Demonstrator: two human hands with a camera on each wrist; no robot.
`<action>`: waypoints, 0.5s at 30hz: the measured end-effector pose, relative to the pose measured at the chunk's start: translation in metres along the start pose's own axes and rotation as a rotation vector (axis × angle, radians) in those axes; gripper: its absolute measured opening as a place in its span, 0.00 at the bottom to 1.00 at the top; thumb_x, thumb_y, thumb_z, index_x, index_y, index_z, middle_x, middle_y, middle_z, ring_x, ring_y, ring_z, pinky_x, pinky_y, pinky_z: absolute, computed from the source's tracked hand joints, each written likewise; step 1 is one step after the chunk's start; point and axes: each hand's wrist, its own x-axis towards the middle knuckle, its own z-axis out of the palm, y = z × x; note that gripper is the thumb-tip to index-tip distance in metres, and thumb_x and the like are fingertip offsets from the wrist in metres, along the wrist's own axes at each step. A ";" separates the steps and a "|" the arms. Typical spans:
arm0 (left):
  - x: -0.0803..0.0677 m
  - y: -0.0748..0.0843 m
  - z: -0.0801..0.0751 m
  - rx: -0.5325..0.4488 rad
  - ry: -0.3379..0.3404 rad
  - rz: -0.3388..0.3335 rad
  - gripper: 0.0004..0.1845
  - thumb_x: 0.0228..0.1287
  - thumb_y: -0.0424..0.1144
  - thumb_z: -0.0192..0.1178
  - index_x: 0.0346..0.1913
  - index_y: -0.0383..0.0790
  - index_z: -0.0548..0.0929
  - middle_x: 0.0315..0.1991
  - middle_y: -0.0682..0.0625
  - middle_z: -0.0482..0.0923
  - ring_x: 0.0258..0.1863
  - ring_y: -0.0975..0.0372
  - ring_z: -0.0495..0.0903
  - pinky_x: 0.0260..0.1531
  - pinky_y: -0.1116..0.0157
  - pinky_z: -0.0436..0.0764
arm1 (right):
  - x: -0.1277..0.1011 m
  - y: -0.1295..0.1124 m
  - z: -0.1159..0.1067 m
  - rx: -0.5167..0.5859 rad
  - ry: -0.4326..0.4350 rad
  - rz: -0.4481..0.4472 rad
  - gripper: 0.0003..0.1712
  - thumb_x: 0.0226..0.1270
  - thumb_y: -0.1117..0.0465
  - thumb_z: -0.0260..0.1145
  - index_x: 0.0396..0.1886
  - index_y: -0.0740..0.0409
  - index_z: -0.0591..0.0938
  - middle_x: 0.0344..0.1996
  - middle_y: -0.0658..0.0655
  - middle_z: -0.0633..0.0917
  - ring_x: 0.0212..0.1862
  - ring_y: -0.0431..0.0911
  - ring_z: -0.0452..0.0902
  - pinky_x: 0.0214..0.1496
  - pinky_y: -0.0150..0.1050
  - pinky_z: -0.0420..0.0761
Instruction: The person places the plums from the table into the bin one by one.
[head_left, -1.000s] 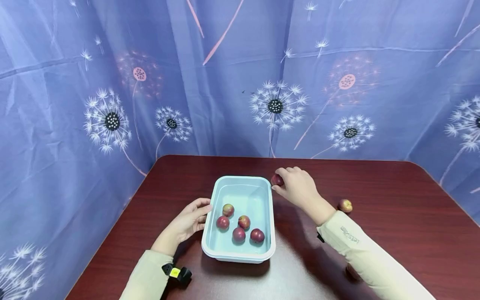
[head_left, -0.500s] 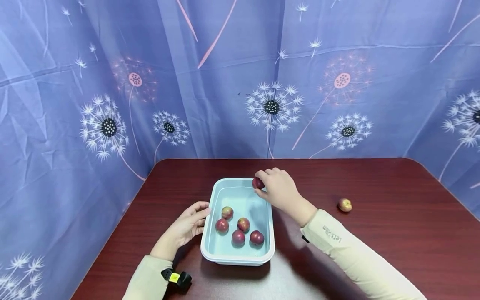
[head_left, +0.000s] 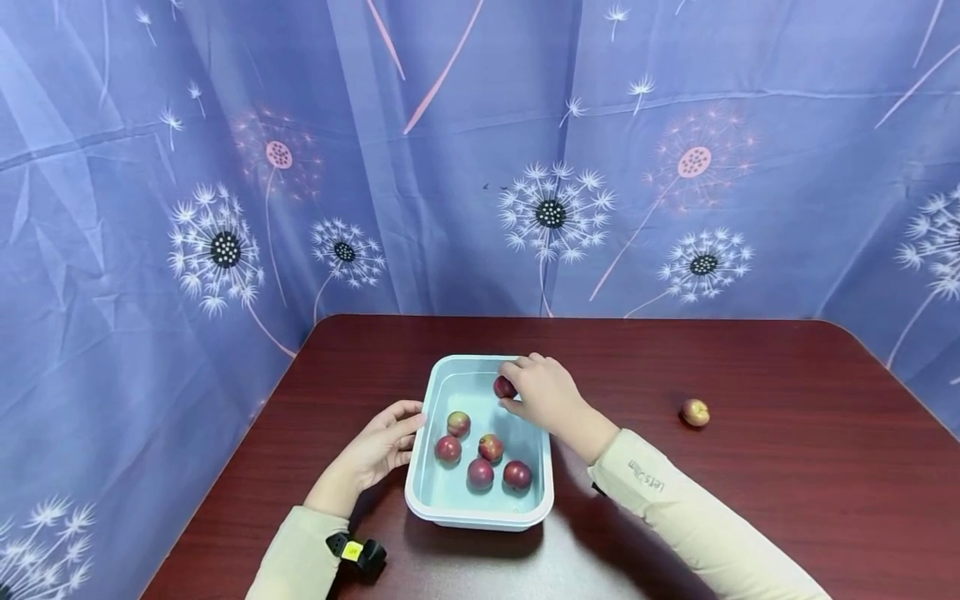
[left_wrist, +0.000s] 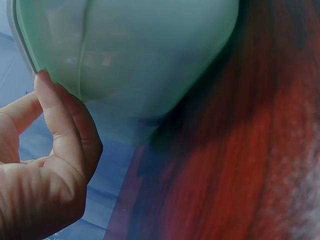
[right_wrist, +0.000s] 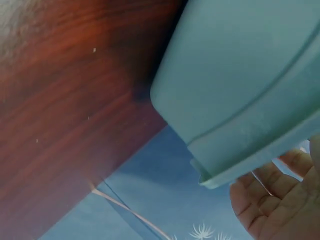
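1. The fingers (head_left: 517, 367) of the right hand (head_left: 542, 392) curl around a small red fruit (head_left: 504, 387), pinching it over the far right part of the pale blue tub (head_left: 480, 518).
2. The right forearm, in a cream sleeve (head_left: 675, 508), runs from the counter's near right side up and left across the tub's right rim; the wrist is bent so the knuckles face up.
3. The fingers of the left hand (head_left: 378, 442) lie almost straight, their tips touching the tub's left wall; in the left wrist view a fingertip (left_wrist: 47, 90) presses on the tub's outer wall (left_wrist: 135, 55).
4. The left forearm comes in from the near edge, with a black strap (head_left: 356, 552) at the wrist.
5. The tub sits in the middle of the dark red counter (head_left: 750, 500), nearer its near edge.
6. Five fruits (head_left: 480, 472) lie inside the tub, in its near half.
7. One more fruit (head_left: 695, 412) lies alone on the counter, well apart to the right of the tub.
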 end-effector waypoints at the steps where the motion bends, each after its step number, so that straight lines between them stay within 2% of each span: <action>1: 0.000 0.000 0.000 0.001 0.002 0.002 0.18 0.72 0.39 0.50 0.58 0.34 0.63 0.42 0.52 0.77 0.37 0.65 0.81 0.34 0.69 0.81 | 0.000 -0.001 0.001 -0.001 -0.008 0.000 0.19 0.46 0.52 0.77 0.35 0.55 0.81 0.27 0.51 0.83 0.29 0.48 0.73 0.31 0.41 0.74; 8: 0.000 0.001 -0.001 0.000 -0.001 0.010 0.18 0.72 0.39 0.50 0.58 0.34 0.63 0.43 0.51 0.77 0.38 0.65 0.81 0.35 0.68 0.81 | 0.001 -0.009 0.007 -0.006 -0.057 0.006 0.20 0.47 0.50 0.77 0.37 0.54 0.82 0.28 0.51 0.83 0.33 0.48 0.75 0.33 0.42 0.73; 15: 0.000 0.001 0.002 -0.015 0.000 0.003 0.17 0.72 0.38 0.50 0.58 0.34 0.64 0.42 0.52 0.77 0.38 0.65 0.81 0.35 0.69 0.81 | 0.001 -0.013 0.016 -0.001 -0.066 -0.026 0.19 0.46 0.50 0.77 0.34 0.53 0.81 0.27 0.50 0.83 0.29 0.47 0.71 0.35 0.42 0.74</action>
